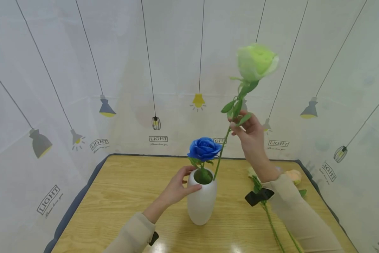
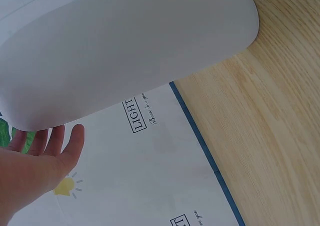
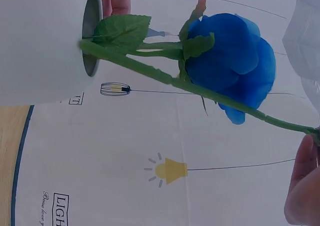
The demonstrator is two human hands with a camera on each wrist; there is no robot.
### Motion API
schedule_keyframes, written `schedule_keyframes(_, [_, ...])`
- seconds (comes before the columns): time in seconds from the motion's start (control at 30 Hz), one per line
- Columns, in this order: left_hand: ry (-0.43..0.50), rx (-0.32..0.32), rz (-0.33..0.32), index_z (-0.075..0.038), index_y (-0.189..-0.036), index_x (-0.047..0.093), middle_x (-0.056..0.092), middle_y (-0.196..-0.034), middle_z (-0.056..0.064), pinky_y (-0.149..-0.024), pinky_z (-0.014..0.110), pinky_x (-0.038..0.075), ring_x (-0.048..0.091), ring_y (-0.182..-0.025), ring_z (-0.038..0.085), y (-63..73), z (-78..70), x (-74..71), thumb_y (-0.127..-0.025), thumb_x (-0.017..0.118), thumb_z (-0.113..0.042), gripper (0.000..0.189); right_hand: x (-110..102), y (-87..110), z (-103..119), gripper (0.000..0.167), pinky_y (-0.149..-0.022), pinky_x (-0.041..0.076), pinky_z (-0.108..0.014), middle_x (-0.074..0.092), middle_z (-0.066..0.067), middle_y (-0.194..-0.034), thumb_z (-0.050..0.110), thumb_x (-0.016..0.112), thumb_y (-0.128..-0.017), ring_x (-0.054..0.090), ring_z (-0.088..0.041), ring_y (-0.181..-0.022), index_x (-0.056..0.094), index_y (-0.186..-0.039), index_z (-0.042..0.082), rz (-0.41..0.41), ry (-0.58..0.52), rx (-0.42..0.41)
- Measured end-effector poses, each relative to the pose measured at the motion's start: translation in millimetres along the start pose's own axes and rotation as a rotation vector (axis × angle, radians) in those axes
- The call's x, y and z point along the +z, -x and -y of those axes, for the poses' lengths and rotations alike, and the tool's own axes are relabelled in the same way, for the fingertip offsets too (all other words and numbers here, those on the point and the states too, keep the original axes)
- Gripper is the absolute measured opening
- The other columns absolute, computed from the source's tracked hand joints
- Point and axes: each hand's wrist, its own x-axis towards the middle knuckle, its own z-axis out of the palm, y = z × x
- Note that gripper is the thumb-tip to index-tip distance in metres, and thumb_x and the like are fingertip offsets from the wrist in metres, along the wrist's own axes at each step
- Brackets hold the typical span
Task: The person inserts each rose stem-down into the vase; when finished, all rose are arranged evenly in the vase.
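Note:
A white vase [image 1: 202,205] stands upright on the wooden table, with a blue rose [image 1: 204,149] standing in its mouth. My left hand [image 1: 177,186] holds the vase near the rim, thumb on the near side and fingers round the far side; those fingers [image 2: 52,141] show beside the vase in the left wrist view. Above and to the right, my right hand [image 1: 251,137] pinches the leafy stem of a pale green rose [image 1: 256,63]. That rose's stem [image 3: 170,79] slants down, its lower end at the vase's mouth; whether it is inside the rim I cannot tell.
More flowers lie at the table's right, among them a peach rose [image 1: 294,176], partly hidden by my right forearm. Their stems [image 1: 273,225] reach toward the near edge. A white cloth backdrop [image 1: 123,70] printed with lamps surrounds the wooden table [image 1: 129,189].

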Motion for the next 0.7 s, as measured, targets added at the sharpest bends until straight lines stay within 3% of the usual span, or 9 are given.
schedule_keyframes(0.17, [-0.001,-0.002,0.003,0.004,-0.127,0.036,0.041,-0.125,0.019,-0.085,0.046,0.038,0.04,-0.113,0.033,0.4,-1.6,-0.6,-0.081,0.065,-0.013,0.057,4.8,1.6,-1.7,0.029,-0.059,0.045,-0.024,0.061,-0.005,-0.088,-0.009,0.056,-0.082,0.056,-0.018,-0.083,0.057,-0.106,0.008,-0.028,0.006,-0.055])
schedule_keyframes(0.43, [-0.012,-0.01,0.001,0.003,-0.127,0.036,0.041,-0.125,0.019,-0.086,0.045,0.038,0.04,-0.113,0.032,0.2,-1.4,-0.7,-0.081,0.065,-0.015,0.058,5.5,6.0,-1.5,0.025,-0.053,0.042,-0.023,0.061,-0.004,-0.083,-0.008,0.059,-0.08,0.054,-0.013,-0.069,0.059,-0.096,0.01,-0.04,0.035,-0.032])
schedule_keyframes(0.57, [-0.017,-0.01,0.004,0.003,-0.128,0.035,0.04,-0.126,0.02,-0.086,0.045,0.038,0.039,-0.114,0.032,0.2,-0.7,-0.6,-0.081,0.065,-0.015,0.059,3.7,1.8,3.4,0.019,-0.054,0.041,-0.024,0.061,-0.009,-0.086,-0.004,0.059,-0.081,0.055,-0.016,-0.074,0.057,-0.1,0.002,-0.013,0.0,-0.094])
schedule_keyframes(0.7, [-0.021,-0.009,0.001,0.002,-0.129,0.035,0.04,-0.127,0.018,-0.086,0.045,0.038,0.038,-0.114,0.033,0.2,-0.5,-1.1,-0.081,0.065,-0.015,0.059,4.1,1.4,6.3,0.019,-0.053,0.041,-0.024,0.061,-0.007,-0.086,-0.006,0.057,-0.082,0.058,-0.018,-0.081,0.057,-0.1,0.0,0.033,0.001,-0.088])
